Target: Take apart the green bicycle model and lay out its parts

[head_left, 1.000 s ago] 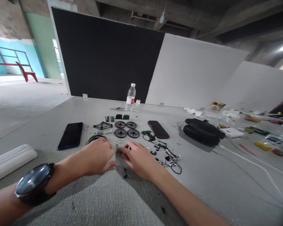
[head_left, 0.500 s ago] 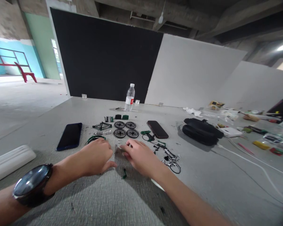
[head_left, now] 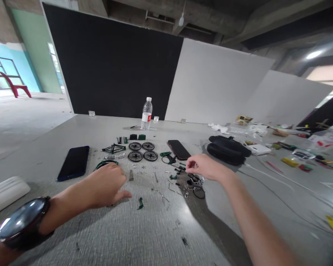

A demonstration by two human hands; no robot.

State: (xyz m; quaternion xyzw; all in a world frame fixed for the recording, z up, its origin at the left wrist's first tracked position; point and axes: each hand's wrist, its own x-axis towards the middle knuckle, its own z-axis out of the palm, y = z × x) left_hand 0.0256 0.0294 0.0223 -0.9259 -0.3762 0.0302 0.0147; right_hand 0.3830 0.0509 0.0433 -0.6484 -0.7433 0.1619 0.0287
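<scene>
Two hands are working over a grey counter (head_left: 72, 236) in the head view. Left hand (head_left: 105, 186), a watch (head_left: 20, 227) on its wrist, is lying palm down with fingers loosely curled and nothing in its grip; a green ring (head_left: 105, 163) is sitting just beyond it at 12 o'clock, and a small green part (head_left: 140, 204) is lying near its thumb at 4 o'clock. Right hand (head_left: 204, 167) is hovering with fingertips pinched together over a heap of small parts (head_left: 192, 184) lying at its 7 o'clock; whether it is gripping anything I cannot tell. Four wheels (head_left: 142, 150) and a frame (head_left: 113, 149) are lying at 12 o'clock between the hands, flanked by a blue phone (head_left: 73, 162) and a dark phone (head_left: 179, 149). Further back a bottle (head_left: 146, 114) is standing upright.
</scene>
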